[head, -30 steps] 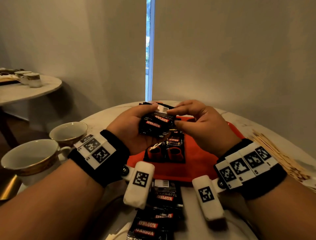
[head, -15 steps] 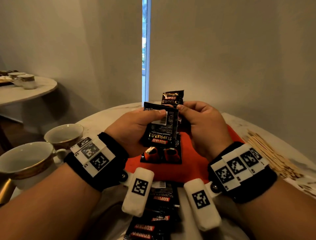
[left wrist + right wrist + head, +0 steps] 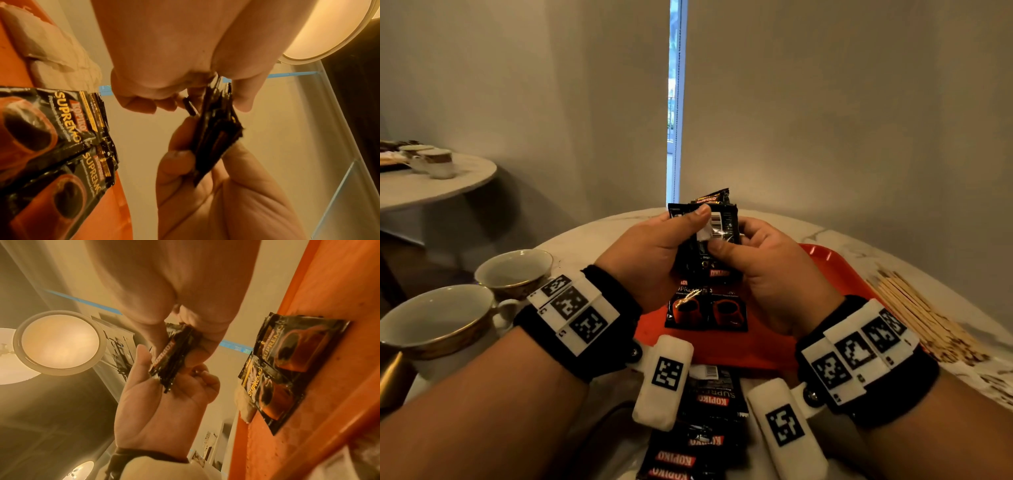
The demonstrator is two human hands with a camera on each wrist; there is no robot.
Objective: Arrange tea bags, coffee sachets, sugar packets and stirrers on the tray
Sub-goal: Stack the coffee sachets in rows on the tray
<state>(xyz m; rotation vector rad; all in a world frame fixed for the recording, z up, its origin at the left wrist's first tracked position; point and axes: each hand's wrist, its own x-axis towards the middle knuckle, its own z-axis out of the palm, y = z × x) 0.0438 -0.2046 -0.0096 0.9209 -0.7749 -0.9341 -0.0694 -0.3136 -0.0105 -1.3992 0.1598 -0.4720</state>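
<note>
Sitting left of the red tray (image 3: 825, 260) are two empty cups (image 3: 441, 318). Left hand (image 3: 650, 260) and right hand (image 3: 767, 274) both pinch a stack of black coffee sachets (image 3: 709, 240) above the tray, thumbs on top. Two sachets (image 3: 705, 308) lie on the tray; wooden stirrers (image 3: 921, 315) lie right of it.

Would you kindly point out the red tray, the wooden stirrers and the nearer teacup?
red tray (image 3: 835, 270), head view, bare far right corner.
wooden stirrers (image 3: 914, 308), head view, middle of the pile.
nearer teacup (image 3: 438, 318), head view, inner wall.
</note>
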